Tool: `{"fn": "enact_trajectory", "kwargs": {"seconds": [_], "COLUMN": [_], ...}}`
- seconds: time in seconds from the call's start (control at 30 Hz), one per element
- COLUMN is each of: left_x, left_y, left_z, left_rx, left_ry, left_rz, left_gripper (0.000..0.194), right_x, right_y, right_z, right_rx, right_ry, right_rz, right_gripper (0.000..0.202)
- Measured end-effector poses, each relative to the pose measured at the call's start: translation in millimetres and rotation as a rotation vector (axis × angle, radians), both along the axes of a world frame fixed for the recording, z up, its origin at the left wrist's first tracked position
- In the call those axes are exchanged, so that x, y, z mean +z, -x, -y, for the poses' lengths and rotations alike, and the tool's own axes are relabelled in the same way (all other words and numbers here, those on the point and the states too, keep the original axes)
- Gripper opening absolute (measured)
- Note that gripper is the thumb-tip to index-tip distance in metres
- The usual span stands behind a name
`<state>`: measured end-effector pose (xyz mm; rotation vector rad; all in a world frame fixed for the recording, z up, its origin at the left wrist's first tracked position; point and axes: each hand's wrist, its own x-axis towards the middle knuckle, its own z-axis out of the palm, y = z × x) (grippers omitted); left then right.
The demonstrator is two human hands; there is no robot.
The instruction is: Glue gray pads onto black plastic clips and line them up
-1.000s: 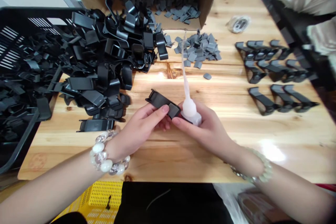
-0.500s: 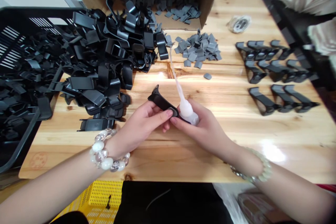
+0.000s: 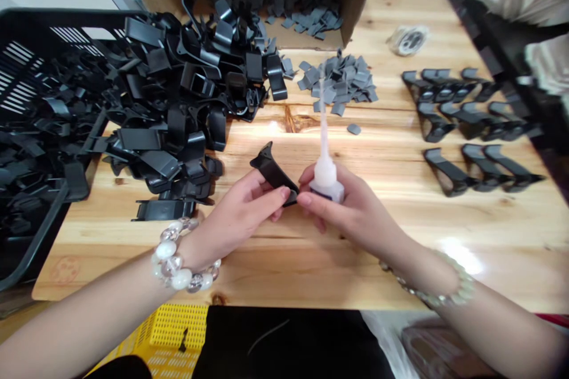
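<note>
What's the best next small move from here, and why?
I'd probably press the grey pad down with the thumb of the left hand. That thumb lies against the pad at the near end of the curved black part, and the bottle in the right hand has its nozzle pointing away from both.

Looks like a small assembly workshop tbh: identical black plastic parts [image 3: 178, 100] are piling up beside a slotted crate [image 3: 26, 59], loose grey pads [image 3: 344, 80] are spilling near an open cardboard box [image 3: 306, 41], and similar black pieces [image 3: 453, 172] are sitting in rows across a wooden worktop [image 3: 377, 272].
</note>
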<state>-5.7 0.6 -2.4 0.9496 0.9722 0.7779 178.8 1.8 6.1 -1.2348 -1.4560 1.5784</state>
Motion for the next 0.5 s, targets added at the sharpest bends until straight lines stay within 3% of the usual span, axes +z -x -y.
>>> {"fn": "enact_trajectory", "kwargs": {"seconds": [0.1, 0.23, 0.4, 0.5], "left_x": [2.1, 9.8, 14.8, 12.8], "left_y": [0, -2, -4, -4], "left_z": [0, -1, -1, 0], "left_rx": [-0.020, -0.042, -0.040, -0.030], "left_ry": [-0.021, -0.052, -0.074, -0.084], "left_rz": [-0.027, -0.127, -0.174, -0.167], "left_gripper": [0.014, 0.012, 0.010, 0.011], "right_x": [4.1, 13.6, 25.2, 27.6], "right_y": [-7, -20, -39, -55], "right_z": [-7, -16, -29, -39], "right_rx": [-0.100, -0.261, -0.497, -0.597], "right_ry": [0.010, -0.117, -0.274, -0.305], "right_rz": [-0.104, -0.134, -0.181, -0.206], "right_gripper": [0.037, 0.018, 0.024, 0.013]}}
